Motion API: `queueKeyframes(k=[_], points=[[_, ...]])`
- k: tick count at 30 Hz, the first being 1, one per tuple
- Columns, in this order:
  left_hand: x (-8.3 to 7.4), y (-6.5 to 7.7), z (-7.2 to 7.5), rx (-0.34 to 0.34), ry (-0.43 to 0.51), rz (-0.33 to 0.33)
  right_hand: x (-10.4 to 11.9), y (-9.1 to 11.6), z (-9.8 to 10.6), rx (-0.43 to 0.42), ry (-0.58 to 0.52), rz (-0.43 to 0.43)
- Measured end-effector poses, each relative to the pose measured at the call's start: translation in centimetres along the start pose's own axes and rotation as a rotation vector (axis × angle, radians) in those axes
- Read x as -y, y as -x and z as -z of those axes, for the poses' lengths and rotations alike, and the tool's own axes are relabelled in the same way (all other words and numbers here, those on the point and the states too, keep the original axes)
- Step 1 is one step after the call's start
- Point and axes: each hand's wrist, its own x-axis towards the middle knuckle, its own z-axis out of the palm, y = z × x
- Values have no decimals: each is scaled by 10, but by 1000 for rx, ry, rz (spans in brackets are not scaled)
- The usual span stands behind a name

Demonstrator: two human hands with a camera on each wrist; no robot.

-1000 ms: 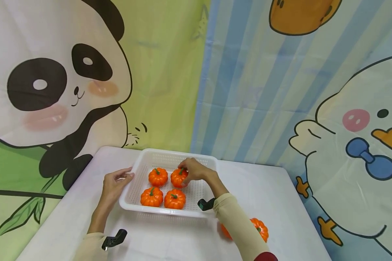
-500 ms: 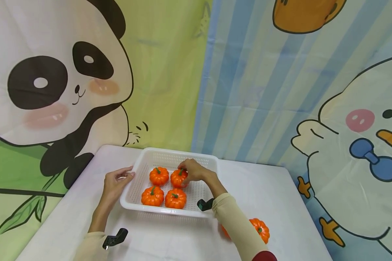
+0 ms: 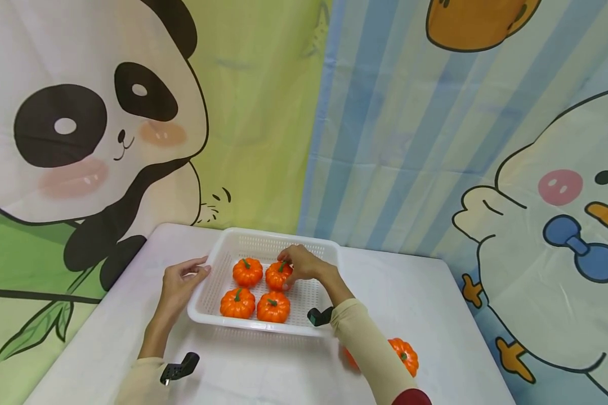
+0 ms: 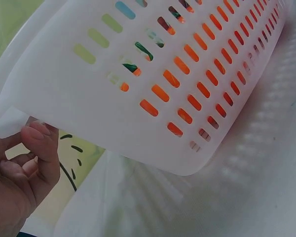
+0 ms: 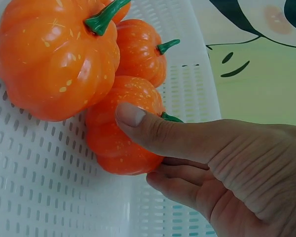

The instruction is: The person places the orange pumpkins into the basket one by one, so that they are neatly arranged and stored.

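Observation:
A white perforated plastic basket holds several small orange toy pumpkins with green stems. My right hand reaches into it and grips the back right pumpkin, thumb on one side and fingers on the other. The right wrist view shows that pumpkin in the basket, against its neighbours, with the thumb across it. At the basket's left side my left hand pinches the rim. In the left wrist view the left thumb and curled fingers are at the rim's underside, and orange shows through the slots.
Two more pumpkins lie on the white tablecloth at the right front, one beside the right sleeve and the other mostly hidden by it. Cartoon-printed curtains stand behind the table. Each wrist carries a small black camera.

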Motion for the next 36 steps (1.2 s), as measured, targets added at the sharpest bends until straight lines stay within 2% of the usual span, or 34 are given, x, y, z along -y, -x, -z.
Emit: queueKeyframes(k=[10,16,22,36], points=[[-1,1,1,-7,-30,11,2,14,12,8,32,-14],[1,-1,0,-5,-44,0,5,26,26,-40,32,-26],[0,0,0,4,-49,17,12,48,38,-96,22,2],[-1,1,1,8,-59,12,11,98,52,-189,-47,-57]])
